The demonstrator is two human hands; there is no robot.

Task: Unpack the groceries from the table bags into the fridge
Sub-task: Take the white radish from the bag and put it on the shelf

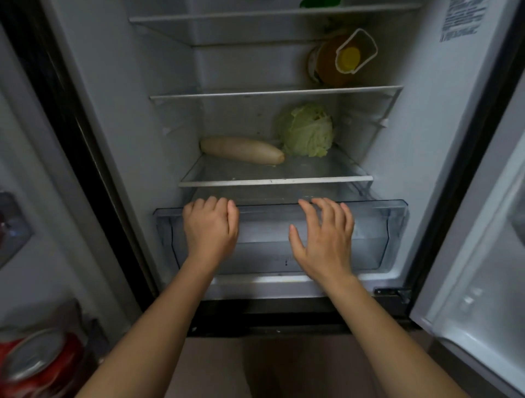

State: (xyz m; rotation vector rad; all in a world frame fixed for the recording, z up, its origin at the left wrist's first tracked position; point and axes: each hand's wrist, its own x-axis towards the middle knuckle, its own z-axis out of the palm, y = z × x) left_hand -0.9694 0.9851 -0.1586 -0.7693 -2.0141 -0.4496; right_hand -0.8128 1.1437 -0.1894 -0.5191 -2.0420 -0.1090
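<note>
The fridge stands open in front of me. A clear crisper drawer [395, 227] sits at the bottom. My left hand [210, 227] rests on the drawer's front with fingers curled over its top edge. My right hand [324, 235] lies flat against the drawer front, fingers spread, tips at the rim. On the glass shelf [275, 181] above lie a long white radish [241, 150] at the left and a green cabbage [308, 130] at the right. One shelf higher, a bottle of yellow oil [338, 61] lies on its side at the right.
The right fridge door [477, 255] hangs open at the right with white door bins. The left door [37, 199] is open at the left. A red can with a silver lid [37, 363] sits in the lower left corner. Something green [319, 2] shows on the top shelf.
</note>
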